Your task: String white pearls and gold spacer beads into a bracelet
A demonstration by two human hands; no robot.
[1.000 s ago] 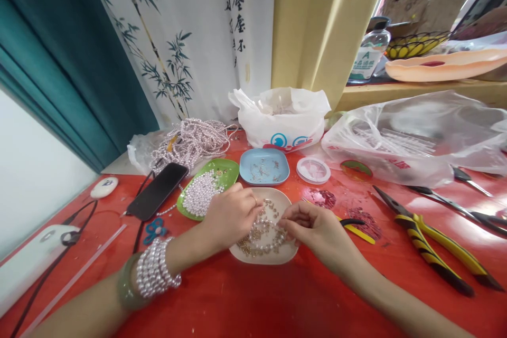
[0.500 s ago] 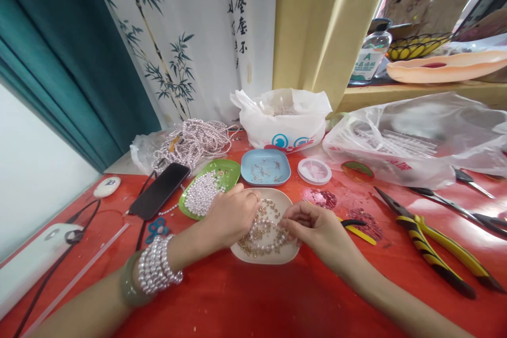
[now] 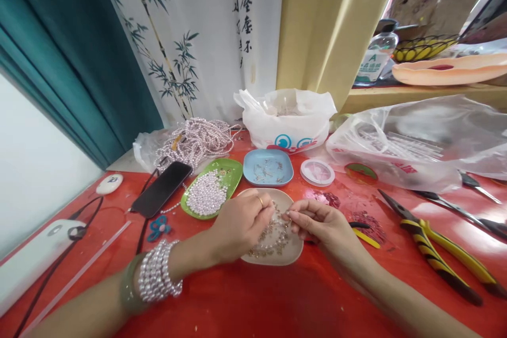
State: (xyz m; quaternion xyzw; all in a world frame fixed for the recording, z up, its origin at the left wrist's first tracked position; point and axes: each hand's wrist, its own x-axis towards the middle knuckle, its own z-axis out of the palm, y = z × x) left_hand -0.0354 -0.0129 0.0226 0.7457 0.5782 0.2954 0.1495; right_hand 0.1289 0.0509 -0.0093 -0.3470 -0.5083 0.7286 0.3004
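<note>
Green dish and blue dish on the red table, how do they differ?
The green dish is leaf-shaped and angled; the blue dish is a rounded square. The green dish is heaped with pearl beads; the blue dish holds only a few scattered metal bits. Both are shallow and sit side by side on the red table.

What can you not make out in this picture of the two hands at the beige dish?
Head view: what the left hand touches, hidden under its own knuckles.
Head view: what the right hand pinches, too small.
Head view: bits in the blue dish, too small to name.
Head view: white bag contents, hidden by its rim.
</note>
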